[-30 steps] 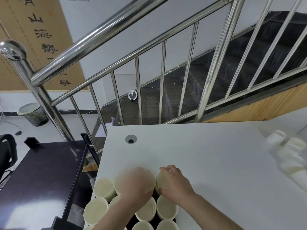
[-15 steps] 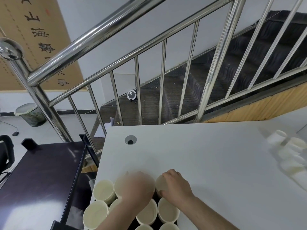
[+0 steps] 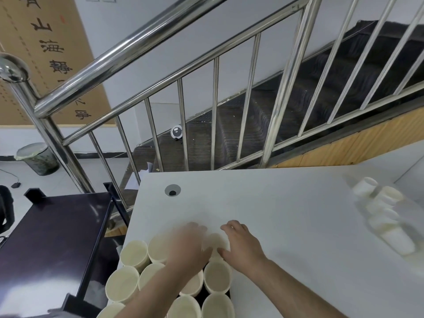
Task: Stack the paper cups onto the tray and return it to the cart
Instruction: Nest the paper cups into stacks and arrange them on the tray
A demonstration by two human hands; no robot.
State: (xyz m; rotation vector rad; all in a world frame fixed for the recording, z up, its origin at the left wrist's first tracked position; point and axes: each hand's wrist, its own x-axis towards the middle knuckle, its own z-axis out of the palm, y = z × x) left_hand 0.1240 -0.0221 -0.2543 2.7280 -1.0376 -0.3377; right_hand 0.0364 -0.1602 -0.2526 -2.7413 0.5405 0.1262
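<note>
Several cream paper cups (image 3: 134, 251) stand upright, close together, on a dark tray (image 3: 202, 296) at the near left corner of the white table (image 3: 286, 214). My left hand (image 3: 190, 245) is blurred and lies palm down over the back row, partly covering one cup (image 3: 159, 247). My right hand (image 3: 244, 246) is beside it, with fingers and thumb curved round the back right cup (image 3: 214, 242). How the left fingers lie is too blurred to tell. My forearms hide part of the tray.
A dark cart (image 3: 52, 237) stands just left of the table, its top lower than the tabletop. A clear sleeve of spare cups (image 3: 385, 216) lies at the table's right edge. A steel stair railing (image 3: 284, 88) runs behind; a cable hole (image 3: 172, 190) is near the back left.
My left hand has gone blurred and shifted slightly forward over the back cups. My right hand's fingers have spread a little wider round its cup.
</note>
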